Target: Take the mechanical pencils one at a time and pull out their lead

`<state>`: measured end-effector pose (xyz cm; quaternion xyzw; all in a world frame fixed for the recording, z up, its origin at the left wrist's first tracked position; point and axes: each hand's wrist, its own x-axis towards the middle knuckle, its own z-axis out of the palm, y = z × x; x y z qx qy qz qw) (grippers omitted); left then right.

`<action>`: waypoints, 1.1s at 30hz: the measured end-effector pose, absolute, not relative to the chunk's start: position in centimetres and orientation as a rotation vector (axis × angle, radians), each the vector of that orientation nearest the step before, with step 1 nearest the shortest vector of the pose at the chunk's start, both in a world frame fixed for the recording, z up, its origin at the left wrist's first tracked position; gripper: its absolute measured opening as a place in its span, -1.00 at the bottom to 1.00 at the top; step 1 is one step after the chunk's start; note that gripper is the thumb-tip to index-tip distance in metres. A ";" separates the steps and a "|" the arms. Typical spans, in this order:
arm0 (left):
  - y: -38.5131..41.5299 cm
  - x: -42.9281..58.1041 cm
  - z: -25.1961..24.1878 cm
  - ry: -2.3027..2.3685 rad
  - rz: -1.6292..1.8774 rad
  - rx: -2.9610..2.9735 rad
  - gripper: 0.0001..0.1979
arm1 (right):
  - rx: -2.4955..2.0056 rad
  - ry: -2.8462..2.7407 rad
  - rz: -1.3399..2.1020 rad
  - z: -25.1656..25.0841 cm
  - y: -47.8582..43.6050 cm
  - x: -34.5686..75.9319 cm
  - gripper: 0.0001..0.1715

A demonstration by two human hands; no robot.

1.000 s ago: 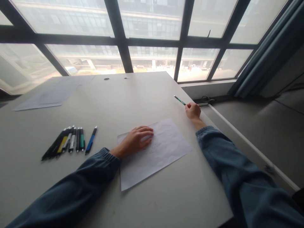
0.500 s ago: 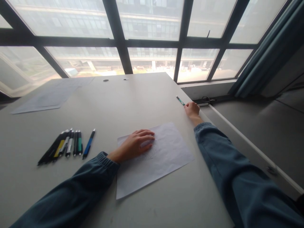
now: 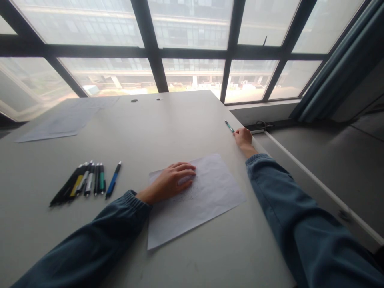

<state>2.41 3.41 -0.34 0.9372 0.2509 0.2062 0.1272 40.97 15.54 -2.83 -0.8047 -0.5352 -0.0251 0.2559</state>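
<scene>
Two hands are at work on the pale worktop (image 3: 180, 120), each doing its own job. The right hand (image 3: 243, 138) is stretched out to the worktop's right edge, fingers closed around a green pen (image 3: 230, 126) — a slim barrel whose free end sticks out up and to the left of the knuckles, so its long axis runs diagonally away from the person. The left hand (image 3: 174, 180) lies flat, palm down and fingers spread, pressing on the upper left part of a white sheet of paper (image 3: 207, 196) that sits skewed in front of the person; faint marks show on it, too small to read. The held pen is thus beyond and to the right of the sheet, well apart from the left hand. Further left lies a row of pens (image 3: 82, 183) — dark, yellow, green and blue barrels side by side — and another sheet (image 3: 57, 124) rests near the far left corner.
</scene>
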 end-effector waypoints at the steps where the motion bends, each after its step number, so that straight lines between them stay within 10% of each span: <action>1: 3.4 2.4 -0.4 0.732 0.600 2.731 -0.78 | -2.181 -1.455 -0.067 -2.8 15.5 41.0 -0.78; 33: 3.2 2.3 0.1 0.716 0.543 2.737 -0.74 | -1.852 -1.352 -0.149 -2.2 14.1 41.1 -0.71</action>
